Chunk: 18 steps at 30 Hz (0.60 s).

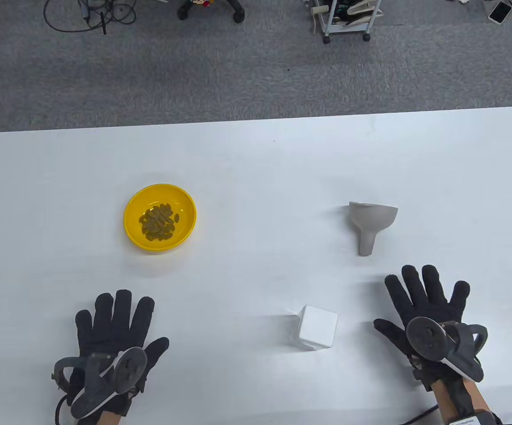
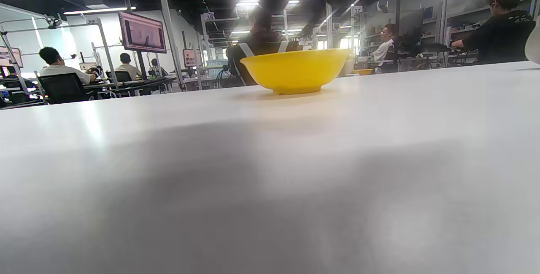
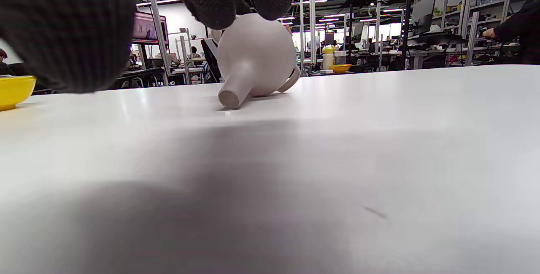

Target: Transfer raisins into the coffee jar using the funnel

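Note:
A yellow bowl with several raisins stands at the table's left middle; its side shows in the left wrist view. A grey funnel lies on its side at the right, spout toward me; it shows in the right wrist view. A clear jar with a white square lid stands between the hands. My left hand lies flat, open and empty, near the front edge. My right hand lies flat, open and empty, just in front of the funnel.
The white table ends at its far edge, with grey carpet beyond. A cart and chair legs stand on the floor far back. People and desks show in the wrist views' background.

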Available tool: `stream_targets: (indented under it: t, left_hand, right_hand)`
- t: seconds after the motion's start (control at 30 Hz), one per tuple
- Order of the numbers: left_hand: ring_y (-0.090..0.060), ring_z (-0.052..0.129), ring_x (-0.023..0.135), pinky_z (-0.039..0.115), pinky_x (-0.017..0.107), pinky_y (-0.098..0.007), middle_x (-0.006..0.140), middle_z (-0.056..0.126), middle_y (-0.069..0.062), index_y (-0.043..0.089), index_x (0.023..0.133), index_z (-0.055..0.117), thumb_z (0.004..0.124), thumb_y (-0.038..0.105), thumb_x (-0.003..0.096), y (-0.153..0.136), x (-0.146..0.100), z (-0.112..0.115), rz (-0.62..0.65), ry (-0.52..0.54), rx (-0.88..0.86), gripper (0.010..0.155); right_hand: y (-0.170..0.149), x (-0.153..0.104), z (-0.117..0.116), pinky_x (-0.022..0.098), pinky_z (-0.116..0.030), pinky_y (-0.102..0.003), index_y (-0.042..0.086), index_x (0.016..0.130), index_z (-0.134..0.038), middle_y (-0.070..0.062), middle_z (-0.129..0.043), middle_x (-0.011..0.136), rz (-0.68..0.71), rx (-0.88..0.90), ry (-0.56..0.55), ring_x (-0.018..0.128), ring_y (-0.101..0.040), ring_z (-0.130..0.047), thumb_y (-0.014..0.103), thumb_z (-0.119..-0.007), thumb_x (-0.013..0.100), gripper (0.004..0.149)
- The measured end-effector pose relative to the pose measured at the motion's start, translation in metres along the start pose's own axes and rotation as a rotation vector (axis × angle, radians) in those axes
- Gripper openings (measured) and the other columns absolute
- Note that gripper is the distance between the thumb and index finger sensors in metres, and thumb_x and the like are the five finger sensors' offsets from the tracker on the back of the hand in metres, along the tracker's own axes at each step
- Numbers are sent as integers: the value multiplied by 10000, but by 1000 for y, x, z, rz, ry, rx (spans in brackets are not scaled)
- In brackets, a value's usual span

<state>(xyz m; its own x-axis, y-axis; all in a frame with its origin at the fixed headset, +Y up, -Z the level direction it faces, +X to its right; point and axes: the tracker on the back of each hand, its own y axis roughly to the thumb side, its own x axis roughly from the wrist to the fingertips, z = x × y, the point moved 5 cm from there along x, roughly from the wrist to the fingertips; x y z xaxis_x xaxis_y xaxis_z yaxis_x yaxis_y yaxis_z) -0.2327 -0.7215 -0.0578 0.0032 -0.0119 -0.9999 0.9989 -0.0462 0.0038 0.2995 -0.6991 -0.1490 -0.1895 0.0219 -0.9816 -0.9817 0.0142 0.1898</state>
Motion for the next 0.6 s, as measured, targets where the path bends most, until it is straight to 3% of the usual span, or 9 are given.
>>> stream_targets:
  t: [0.6]
  left_hand:
    - [-422, 407, 1139, 374, 771, -702, 1259, 438, -26, 439, 1120, 445, 510, 816, 377, 0, 1, 1, -12, -12, 13, 836]
  right_hand:
    - [-3, -2, -2, 692, -180, -766, 356, 1081, -537, -29, -448, 1224, -4, 38, 28, 1131, -367, -345, 699, -832, 338, 871]
